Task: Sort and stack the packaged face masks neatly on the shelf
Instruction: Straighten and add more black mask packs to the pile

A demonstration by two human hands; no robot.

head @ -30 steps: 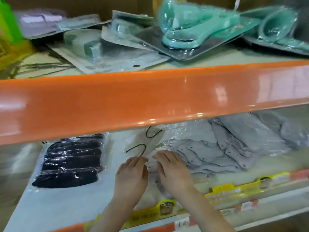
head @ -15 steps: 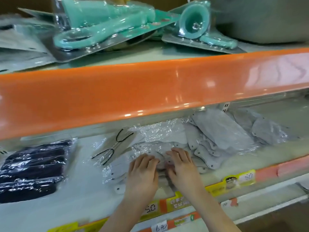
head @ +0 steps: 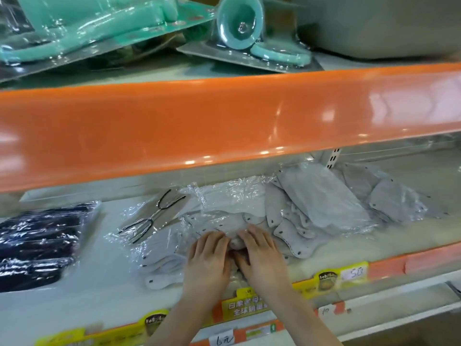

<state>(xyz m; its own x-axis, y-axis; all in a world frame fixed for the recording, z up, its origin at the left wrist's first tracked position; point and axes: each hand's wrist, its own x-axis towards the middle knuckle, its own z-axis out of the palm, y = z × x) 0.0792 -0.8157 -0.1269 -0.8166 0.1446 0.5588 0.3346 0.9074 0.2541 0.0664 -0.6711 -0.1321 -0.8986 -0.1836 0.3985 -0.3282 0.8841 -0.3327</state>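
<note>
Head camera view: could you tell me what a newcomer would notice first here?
Probably the glossy orange shelf edge across the middle. Below it, the left hand and right hand press flat on a clear-wrapped pack of grey masks, with a black mask pack at far left and teal blister-packed goods above.

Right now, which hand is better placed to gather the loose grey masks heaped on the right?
Right hand: it lies nearer the loose grey masks; the left hand sits farther left.

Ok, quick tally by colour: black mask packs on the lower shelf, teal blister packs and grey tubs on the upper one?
black mask pack: 1
teal blister packs: 2
grey tub: 1
Total: 4
</note>
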